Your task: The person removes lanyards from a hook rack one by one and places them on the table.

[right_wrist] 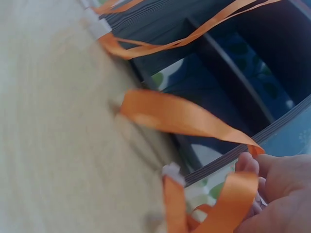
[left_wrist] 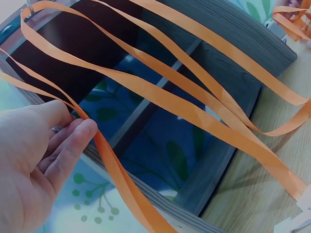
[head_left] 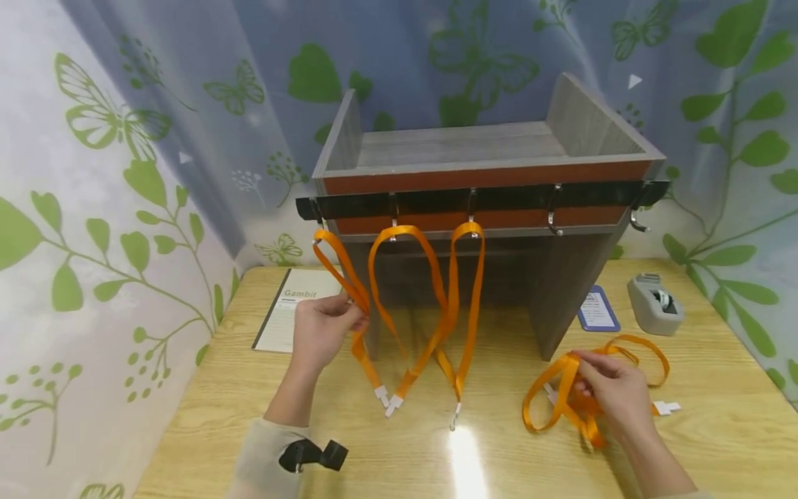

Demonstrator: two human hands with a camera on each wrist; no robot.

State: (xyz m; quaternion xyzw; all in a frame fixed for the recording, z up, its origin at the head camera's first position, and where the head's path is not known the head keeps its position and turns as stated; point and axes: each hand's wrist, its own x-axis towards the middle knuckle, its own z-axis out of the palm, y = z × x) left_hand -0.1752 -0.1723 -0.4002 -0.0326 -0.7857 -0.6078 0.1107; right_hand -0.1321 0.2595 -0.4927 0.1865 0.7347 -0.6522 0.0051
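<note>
My left hand (head_left: 321,333) pinches an orange lanyard (head_left: 373,371) between thumb and fingers, partway down its strap. That lanyard hangs from the leftmost hook and ends in a white plastic buckle (head_left: 382,395). Beside it, a second lanyard (head_left: 374,270) and a third lanyard (head_left: 479,277) hang from the following hooks, their straps overlapping. The third has a metal clip (head_left: 454,418) at its lower end. At the right, my right hand (head_left: 614,384) pinches a loose, looped orange lanyard (head_left: 535,398) over the table; the right wrist view shows its strap (right_wrist: 170,114) running from the fingertips.
A black hook rail (head_left: 430,202) crosses the front of a grey wooden shelf (head_left: 557,291); its two right hooks carry no lanyard. A notepad (head_left: 287,326) lies behind my left hand. Toward the back right are a blue-framed card (head_left: 598,312) and a grey tape dispenser (head_left: 654,305).
</note>
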